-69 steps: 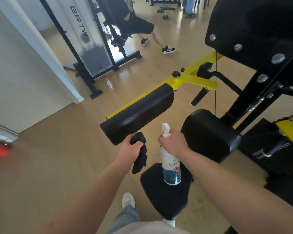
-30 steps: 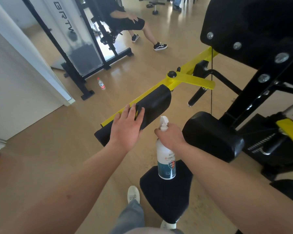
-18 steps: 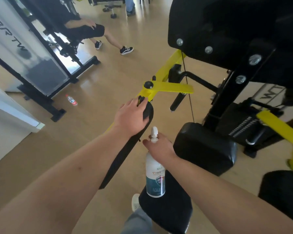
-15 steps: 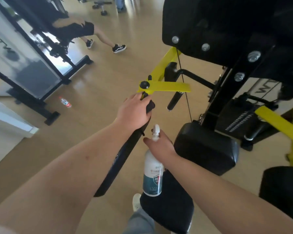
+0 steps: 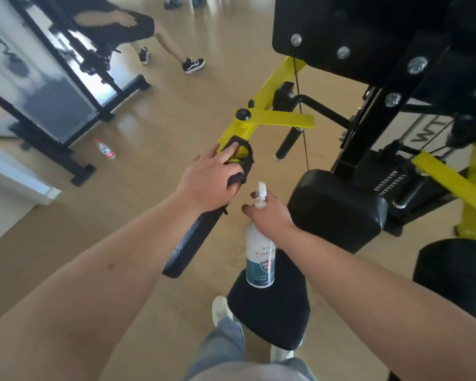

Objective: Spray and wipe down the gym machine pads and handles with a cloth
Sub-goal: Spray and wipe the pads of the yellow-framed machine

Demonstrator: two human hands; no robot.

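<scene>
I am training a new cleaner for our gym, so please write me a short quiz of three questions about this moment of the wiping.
1. True or false: the right hand holds the spray bottle by its neck, nozzle up.
2. Against which part does the left hand press the dark cloth?
A) the seat pad
B) the far end of the long arm pad
C) the hanging black handle
3. Fill in the gap: a plastic water bottle lies on the ____.

Key: 1 true; 2 B; 3 floor.
</scene>
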